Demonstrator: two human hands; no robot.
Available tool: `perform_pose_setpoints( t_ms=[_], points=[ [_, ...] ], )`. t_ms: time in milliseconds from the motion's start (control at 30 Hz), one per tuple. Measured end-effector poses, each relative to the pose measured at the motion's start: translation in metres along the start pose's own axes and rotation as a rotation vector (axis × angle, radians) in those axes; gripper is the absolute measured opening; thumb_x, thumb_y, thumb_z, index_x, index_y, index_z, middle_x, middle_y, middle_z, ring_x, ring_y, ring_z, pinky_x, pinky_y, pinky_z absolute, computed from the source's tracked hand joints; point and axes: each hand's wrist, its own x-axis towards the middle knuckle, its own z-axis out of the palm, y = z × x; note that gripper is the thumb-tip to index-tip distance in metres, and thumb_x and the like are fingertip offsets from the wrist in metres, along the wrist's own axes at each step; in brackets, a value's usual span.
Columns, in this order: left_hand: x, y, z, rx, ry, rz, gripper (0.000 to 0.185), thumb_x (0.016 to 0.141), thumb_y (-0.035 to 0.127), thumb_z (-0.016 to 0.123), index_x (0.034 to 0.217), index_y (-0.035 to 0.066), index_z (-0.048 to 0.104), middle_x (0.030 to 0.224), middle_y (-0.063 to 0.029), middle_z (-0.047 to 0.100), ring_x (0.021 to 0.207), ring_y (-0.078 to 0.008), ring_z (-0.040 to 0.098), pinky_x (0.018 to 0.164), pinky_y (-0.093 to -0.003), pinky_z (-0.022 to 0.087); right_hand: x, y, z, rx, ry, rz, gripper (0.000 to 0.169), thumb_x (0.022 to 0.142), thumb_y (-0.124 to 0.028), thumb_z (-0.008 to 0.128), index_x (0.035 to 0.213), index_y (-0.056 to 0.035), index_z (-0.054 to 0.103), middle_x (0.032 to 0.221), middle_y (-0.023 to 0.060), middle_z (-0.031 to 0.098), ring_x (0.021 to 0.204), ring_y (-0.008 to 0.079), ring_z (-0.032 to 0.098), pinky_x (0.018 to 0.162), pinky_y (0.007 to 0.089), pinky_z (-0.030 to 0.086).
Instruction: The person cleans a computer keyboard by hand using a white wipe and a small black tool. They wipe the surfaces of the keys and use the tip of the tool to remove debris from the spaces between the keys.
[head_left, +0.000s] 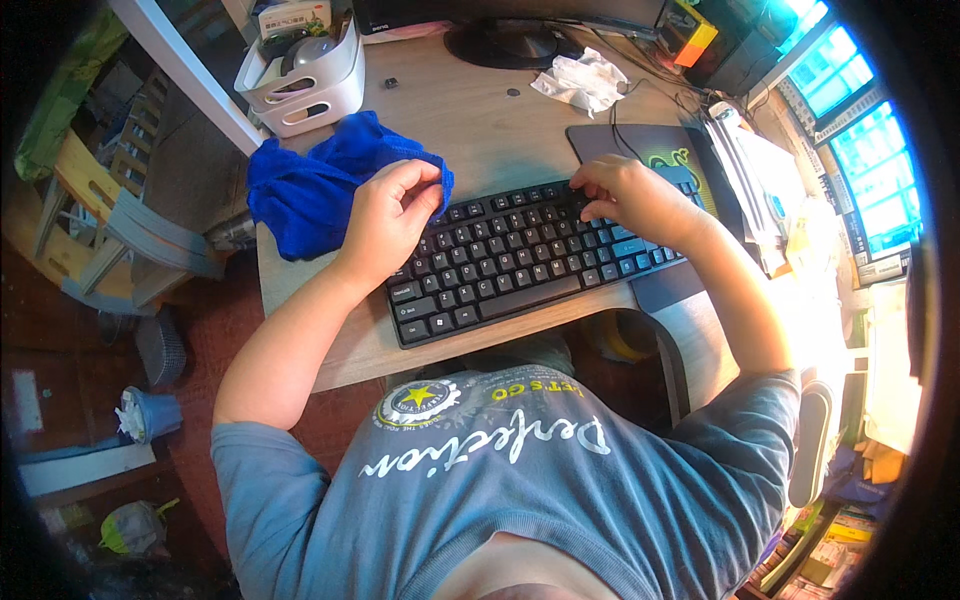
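My left hand (394, 214) pinches the edge of a blue cloth (315, 191) between thumb and fingers, over the upper left corner of a black computer keyboard (510, 262). The rest of the cloth lies bunched on the desk to the left. My right hand (634, 191) is over the keyboard's right part, with its fingertips near the back row and its thumb lower down over the keys. Its thumb and fingers are apart, and nothing held shows between them. The keyboard sits at a slant near the desk's front edge, its right end partly behind my right forearm.
Behind the keyboard are a crumpled white tissue (581, 81), a small black piece (391, 82) and a dark flat disc (513, 92). White bins (307, 105) stand back left, near a monitor stand (517, 43). A mouse pad (600, 142) and papers (735, 165) lie right.
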Motion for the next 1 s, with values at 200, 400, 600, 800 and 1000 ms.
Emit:
perform_pose_setpoints(
  t_ms=[200, 400, 600, 800, 1000],
  points=[
    [-0.001, -0.003, 0.0, -0.051, -0.017, -0.063, 0.009, 0.084, 0.005, 0.059, 0.09, -0.001, 0.059, 0.079, -0.0001, 0.059, 0.075, -0.0069, 0.053, 0.069, -0.0226, 0.044, 0.002, -0.001, -0.004, -0.099, -0.037, -0.067, 0.024, 0.072, -0.01, 0.068, 0.091, 0.001, 0.057, 0.087, 0.0154, 0.058, 0.082, 0.0292, 0.059, 0.075, 0.0351, 0.048],
    [0.0, -0.003, 0.0, -0.066, -0.017, -0.05, 0.009, 0.081, 0.002, 0.061, 0.089, -0.002, 0.058, 0.079, -0.0068, 0.059, 0.07, -0.0109, 0.055, 0.063, -0.024, 0.045, -0.004, -0.006, 0.01, -0.372, -0.039, -0.172, 0.02, 0.074, -0.009, 0.063, 0.088, 0.0016, 0.054, 0.091, 0.0145, 0.051, 0.087, 0.0301, 0.054, 0.077, 0.0364, 0.047],
    [0.0, -0.004, -0.002, -0.108, -0.053, -0.109, 0.011, 0.083, 0.003, 0.059, 0.093, -0.002, 0.059, 0.084, -0.0009, 0.06, 0.079, -0.007, 0.053, 0.073, -0.023, 0.044, 0.0, -0.003, -0.002, -0.254, -0.099, -0.225, 0.012, 0.078, -0.01, 0.061, 0.081, 0.0001, 0.056, 0.087, 0.0127, 0.051, 0.085, 0.0289, 0.054, 0.075, 0.0367, 0.045],
    [0.001, -0.005, -0.002, -0.11, -0.056, -0.126, 0.013, 0.082, 0.002, 0.06, 0.095, -0.002, 0.059, 0.088, -0.0023, 0.062, 0.083, -0.0081, 0.055, 0.076, -0.0236, 0.044, 0.004, -0.002, -0.011, -0.201, -0.17, -0.219, 0.013, 0.077, -0.008, 0.061, 0.084, 0.0008, 0.057, 0.088, 0.0135, 0.052, 0.085, 0.0298, 0.054, 0.075, 0.037, 0.045],
    [0.001, -0.003, -0.003, -0.088, -0.048, -0.099, 0.011, 0.082, 0.001, 0.059, 0.093, -0.002, 0.059, 0.085, -0.0044, 0.062, 0.078, -0.0091, 0.056, 0.072, -0.0235, 0.045, 0.002, -0.009, -0.009, -0.191, -0.138, -0.174, 0.014, 0.075, -0.007, 0.062, 0.085, 0.0009, 0.056, 0.089, 0.0138, 0.052, 0.085, 0.0306, 0.054, 0.075, 0.0374, 0.046]
  ],
)
